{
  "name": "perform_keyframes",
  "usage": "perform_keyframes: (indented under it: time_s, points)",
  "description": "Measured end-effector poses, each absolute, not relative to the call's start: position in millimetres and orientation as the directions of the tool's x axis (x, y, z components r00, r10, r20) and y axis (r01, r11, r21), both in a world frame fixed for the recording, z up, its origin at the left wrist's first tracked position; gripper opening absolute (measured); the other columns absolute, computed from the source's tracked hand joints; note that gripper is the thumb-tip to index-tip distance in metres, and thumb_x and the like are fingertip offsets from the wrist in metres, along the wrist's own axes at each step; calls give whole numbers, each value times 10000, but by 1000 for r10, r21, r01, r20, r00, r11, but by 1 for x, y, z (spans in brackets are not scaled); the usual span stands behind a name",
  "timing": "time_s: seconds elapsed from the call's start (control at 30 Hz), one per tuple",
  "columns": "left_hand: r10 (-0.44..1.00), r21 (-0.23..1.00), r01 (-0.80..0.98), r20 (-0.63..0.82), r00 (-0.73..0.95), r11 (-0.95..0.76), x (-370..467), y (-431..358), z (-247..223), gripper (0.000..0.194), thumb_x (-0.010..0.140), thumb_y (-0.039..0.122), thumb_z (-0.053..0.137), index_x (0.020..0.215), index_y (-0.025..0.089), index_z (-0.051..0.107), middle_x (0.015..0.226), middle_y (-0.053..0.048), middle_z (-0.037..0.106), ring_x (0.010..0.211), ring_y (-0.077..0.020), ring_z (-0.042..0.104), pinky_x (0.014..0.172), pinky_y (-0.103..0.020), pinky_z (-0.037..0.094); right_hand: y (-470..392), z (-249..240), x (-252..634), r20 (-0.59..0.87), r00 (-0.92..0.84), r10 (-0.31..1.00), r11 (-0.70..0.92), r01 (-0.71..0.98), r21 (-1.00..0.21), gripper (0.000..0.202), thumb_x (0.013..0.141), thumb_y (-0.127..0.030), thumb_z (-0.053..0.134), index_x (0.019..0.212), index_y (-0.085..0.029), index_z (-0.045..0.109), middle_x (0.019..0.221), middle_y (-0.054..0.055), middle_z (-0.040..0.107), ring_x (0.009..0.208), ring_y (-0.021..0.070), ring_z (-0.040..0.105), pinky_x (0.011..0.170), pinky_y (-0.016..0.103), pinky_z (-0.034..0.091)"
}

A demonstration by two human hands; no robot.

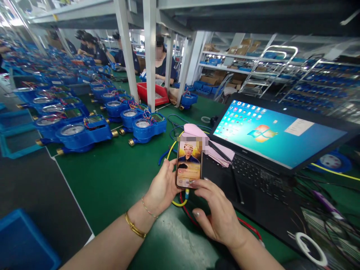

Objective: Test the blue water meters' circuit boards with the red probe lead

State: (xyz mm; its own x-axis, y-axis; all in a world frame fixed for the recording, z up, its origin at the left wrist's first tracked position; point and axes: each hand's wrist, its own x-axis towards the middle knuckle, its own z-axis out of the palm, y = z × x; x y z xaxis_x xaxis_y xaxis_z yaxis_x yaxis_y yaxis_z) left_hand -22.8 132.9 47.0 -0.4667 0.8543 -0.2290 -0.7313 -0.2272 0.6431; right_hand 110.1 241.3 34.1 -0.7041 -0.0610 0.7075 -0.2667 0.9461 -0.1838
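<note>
Green matting is covering the bench (112,180) where the left hand (163,187) is gripping a phone (189,163) upright by its edge, just left of an open laptop (270,150). The right hand (216,213) is pinching the phone's lower end, thumb on the glass. The screen is showing digits (roughly "09:3", the last blurred). Blue water meters (84,131) are lining up behind; the laptop's icon labels are too small to read.

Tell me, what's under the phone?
Under the phone, held by the left hand and right hand, a yellow cable and a red wire cross the green mat. What lies straight beneath is covered.
</note>
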Motion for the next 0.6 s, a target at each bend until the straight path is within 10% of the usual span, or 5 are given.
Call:
perform_keyframes:
  time_s: [0.6]
  points:
    - [845, 647, -715, -203, -495, -263, -25, 133, 48, 500, 950, 524, 190, 1253, 226, 454, 1124, -100, 629, 1002, -236, 627, 872, -422, 475, 243, 26, 112, 787, -613, 65, 952, -199, -233, 123, 856, -157, 452, 976, -185, 448, 1011, 116, 561, 990, 233, 586, 915, 514, 477]
